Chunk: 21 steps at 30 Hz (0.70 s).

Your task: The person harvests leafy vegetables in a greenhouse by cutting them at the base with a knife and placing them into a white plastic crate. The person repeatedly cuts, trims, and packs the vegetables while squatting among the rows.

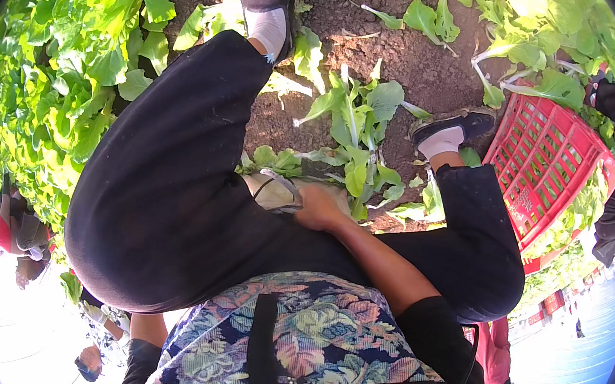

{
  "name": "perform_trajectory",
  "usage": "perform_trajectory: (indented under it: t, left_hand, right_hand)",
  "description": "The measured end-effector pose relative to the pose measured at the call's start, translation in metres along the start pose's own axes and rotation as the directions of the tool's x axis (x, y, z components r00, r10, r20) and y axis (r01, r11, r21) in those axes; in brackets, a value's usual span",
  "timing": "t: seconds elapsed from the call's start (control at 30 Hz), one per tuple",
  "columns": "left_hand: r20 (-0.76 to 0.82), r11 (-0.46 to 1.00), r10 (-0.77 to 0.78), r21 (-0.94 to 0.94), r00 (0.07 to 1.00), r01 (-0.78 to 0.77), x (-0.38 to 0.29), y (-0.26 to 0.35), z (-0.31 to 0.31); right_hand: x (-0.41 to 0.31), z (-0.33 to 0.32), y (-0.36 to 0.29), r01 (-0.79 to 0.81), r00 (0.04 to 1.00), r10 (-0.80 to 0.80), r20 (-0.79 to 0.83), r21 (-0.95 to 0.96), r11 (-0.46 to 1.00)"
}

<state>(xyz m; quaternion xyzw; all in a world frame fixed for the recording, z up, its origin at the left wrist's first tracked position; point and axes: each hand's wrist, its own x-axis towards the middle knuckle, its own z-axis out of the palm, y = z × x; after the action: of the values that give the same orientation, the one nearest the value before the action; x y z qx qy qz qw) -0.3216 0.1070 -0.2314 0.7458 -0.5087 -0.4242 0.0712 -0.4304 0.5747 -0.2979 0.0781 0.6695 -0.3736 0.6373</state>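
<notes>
My right hand [320, 207] is low between my bent legs, its fingers closed around a grey strap or handle [281, 182]. Beneath that lies a pale beige object [269, 194] with a thin dark cord across it; my thigh and hand cover much of it, so I cannot tell what it is. Cut leafy green plants [362, 135] with pale stems lie on the soil just beyond this hand. My left hand is out of view; only part of the left forearm [149, 326] shows below my raised knee.
A red plastic crate [545, 156] holding leafy greens leans beside my right knee. Dense leafy plants [79, 52] stand along the left. More cut leaves [529, 46] cover the brown soil [352, 49] at upper right. Several other people are around, one close behind the crate.
</notes>
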Motion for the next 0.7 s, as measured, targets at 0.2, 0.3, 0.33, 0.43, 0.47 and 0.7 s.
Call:
perform_trajectory:
  t: [0.2,0.3,0.33,0.43,0.47,0.7]
  left_hand:
    - [0.088,1.0,-0.02,0.009,0.996,0.019,0.054,-0.017,-0.029]
    - [0.066,1.0,0.011,0.018,0.998,-0.013,0.069,-0.024,-0.023]
    - [0.051,1.0,0.022,-0.016,0.998,-0.021,0.068,-0.024,-0.018]
    - [-0.02,0.975,0.07,-0.208,0.997,-0.073,0.053,-0.018,0.005]
    - [0.041,0.976,0.068,-0.211,0.997,-0.058,0.044,-0.013,0.014]
    - [0.143,0.941,0.132,-0.328,0.981,-0.078,0.0,-0.005,0.012]
  right_hand:
    - [-0.052,-0.088,-0.035,0.127,0.983,-0.123,-0.133,0.017,0.992]
    - [-0.072,-0.135,-0.038,0.228,0.905,-0.24,-0.352,-0.075,0.971]
    - [-0.063,-0.15,-0.038,0.175,0.903,-0.193,-0.383,-0.081,0.981]
    - [-0.039,-0.176,-0.034,0.138,0.886,-0.206,-0.415,-0.188,0.972]
    - [-0.036,-0.177,-0.036,0.153,0.872,-0.234,-0.431,-0.215,0.965]
    - [-0.074,-0.191,-0.058,0.093,0.864,-0.327,-0.383,-0.516,0.851]
